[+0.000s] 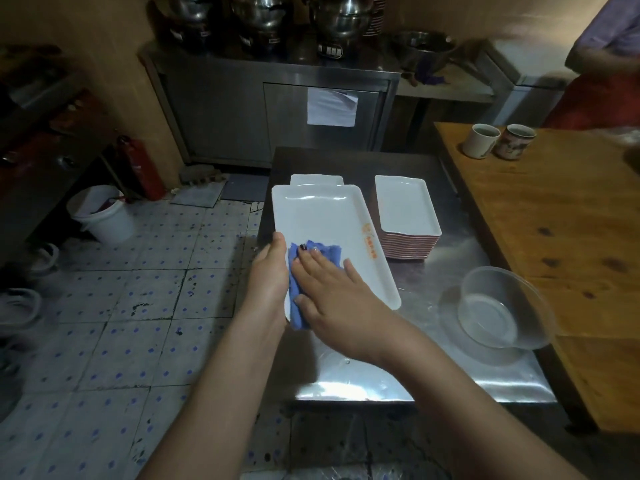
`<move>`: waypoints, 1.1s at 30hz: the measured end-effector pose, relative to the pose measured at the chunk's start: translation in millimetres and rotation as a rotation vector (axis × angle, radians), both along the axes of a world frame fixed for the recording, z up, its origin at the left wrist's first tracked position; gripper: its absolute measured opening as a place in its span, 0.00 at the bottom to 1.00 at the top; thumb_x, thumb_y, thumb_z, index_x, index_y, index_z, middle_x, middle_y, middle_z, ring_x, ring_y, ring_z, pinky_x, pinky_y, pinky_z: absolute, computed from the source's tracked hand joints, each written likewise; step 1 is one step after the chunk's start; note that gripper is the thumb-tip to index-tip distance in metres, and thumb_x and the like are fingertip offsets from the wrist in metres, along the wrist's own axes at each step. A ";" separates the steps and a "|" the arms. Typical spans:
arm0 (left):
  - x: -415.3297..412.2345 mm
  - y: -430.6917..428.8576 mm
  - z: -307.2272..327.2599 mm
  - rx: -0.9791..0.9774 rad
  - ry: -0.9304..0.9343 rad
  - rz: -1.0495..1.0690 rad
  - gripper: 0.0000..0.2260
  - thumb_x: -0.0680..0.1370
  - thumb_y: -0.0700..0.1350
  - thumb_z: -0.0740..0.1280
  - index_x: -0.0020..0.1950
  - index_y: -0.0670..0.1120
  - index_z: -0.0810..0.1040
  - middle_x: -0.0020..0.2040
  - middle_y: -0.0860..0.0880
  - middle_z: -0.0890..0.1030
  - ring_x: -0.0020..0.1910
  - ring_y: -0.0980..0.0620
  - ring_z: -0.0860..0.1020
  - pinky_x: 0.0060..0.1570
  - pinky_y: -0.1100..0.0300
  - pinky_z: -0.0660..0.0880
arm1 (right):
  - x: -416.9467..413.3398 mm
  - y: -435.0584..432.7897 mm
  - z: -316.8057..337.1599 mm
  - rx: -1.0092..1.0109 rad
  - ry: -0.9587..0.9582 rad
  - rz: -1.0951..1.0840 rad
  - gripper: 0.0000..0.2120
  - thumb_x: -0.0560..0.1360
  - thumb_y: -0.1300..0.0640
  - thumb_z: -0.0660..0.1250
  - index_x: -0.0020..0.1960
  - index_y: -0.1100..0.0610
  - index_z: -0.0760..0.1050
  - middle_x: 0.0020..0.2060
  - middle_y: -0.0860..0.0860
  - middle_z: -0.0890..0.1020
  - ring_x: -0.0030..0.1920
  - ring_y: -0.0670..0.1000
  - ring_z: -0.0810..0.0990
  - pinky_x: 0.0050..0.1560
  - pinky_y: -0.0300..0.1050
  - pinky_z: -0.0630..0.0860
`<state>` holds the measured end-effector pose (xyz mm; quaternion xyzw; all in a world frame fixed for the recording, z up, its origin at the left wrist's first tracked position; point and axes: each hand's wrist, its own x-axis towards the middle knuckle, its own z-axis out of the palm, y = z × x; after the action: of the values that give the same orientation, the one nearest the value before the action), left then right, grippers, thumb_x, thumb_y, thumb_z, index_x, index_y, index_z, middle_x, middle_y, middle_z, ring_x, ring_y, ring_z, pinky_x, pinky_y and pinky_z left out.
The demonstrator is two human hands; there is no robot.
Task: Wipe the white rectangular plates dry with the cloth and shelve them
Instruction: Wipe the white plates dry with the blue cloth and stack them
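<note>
Head view, one item in hand: white rectangular plate, glazed, orange lettering along its right rim, held tilted above the steel table and, as far as can be told, not resting on it; your left hand grips its near left edge, thumb on top, fingers hidden beneath; your right hand lies flat with fingers straight, pressing the blue cloth onto the plate's near end and gripping nothing. Further stock: stack of plates just right of the held one, on the same table; one more plate behind, partly hidden. Also present: clear plastic bowl at the table's near right; two cups on the wooden table alongside. Handling, judged: plate stiff, brittle, likely of moderate weight, slick where wet; corners liable to chip if knocked against the stack; take it by the long rims, thumb over and fingers under, never by one corner alone; cloth soft and limp, follows your palm, bunches easily. Far end of the plate appears not yet wiped; no shelf identifiable here.
</note>
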<state>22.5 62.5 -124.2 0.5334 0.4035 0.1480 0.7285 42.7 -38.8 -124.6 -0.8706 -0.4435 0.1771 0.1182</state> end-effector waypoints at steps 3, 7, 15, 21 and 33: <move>-1.5 0.0 2.0 0.031 0.010 -0.001 0.13 0.82 0.53 0.55 0.52 0.47 0.74 0.41 0.49 0.79 0.34 0.53 0.76 0.32 0.64 0.73 | 13.6 -19.6 -2.4 -0.080 -0.083 -0.031 0.25 0.83 0.51 0.44 0.78 0.53 0.40 0.77 0.47 0.40 0.76 0.45 0.37 0.73 0.47 0.34; -3.5 -1.1 -4.9 0.108 0.005 -0.018 0.12 0.82 0.53 0.54 0.51 0.48 0.73 0.37 0.51 0.77 0.33 0.52 0.76 0.31 0.64 0.72 | 31.8 -32.6 -13.4 -0.179 -0.209 -0.158 0.26 0.83 0.50 0.42 0.78 0.54 0.38 0.77 0.47 0.40 0.76 0.45 0.36 0.72 0.52 0.33; -2.7 -2.8 -9.3 0.089 0.051 -0.024 0.15 0.82 0.53 0.55 0.52 0.45 0.76 0.40 0.48 0.80 0.36 0.48 0.79 0.34 0.61 0.74 | 36.8 -26.1 -22.4 -0.111 -0.234 -0.238 0.26 0.83 0.50 0.41 0.78 0.57 0.40 0.77 0.50 0.41 0.76 0.48 0.37 0.74 0.51 0.35; 4.0 -2.2 -16.7 0.073 0.029 -0.018 0.15 0.82 0.52 0.56 0.54 0.44 0.77 0.46 0.44 0.81 0.38 0.46 0.79 0.39 0.58 0.76 | 34.8 -36.8 -25.4 -0.159 -0.185 -0.220 0.26 0.83 0.49 0.41 0.78 0.53 0.39 0.77 0.46 0.40 0.75 0.44 0.35 0.71 0.55 0.31; 0.7 -4.4 -35.3 -0.218 -0.035 -0.008 0.18 0.81 0.54 0.56 0.53 0.42 0.78 0.51 0.45 0.82 0.43 0.52 0.81 0.41 0.61 0.78 | -6.4 2.3 -15.5 -0.033 -0.082 -0.077 0.26 0.83 0.49 0.43 0.78 0.53 0.39 0.77 0.47 0.40 0.75 0.45 0.35 0.69 0.49 0.26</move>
<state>23.2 58.1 -159.5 0.4501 0.4021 0.1095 0.7898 36.4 -36.5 -140.1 -0.8954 -0.4112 0.1439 0.0920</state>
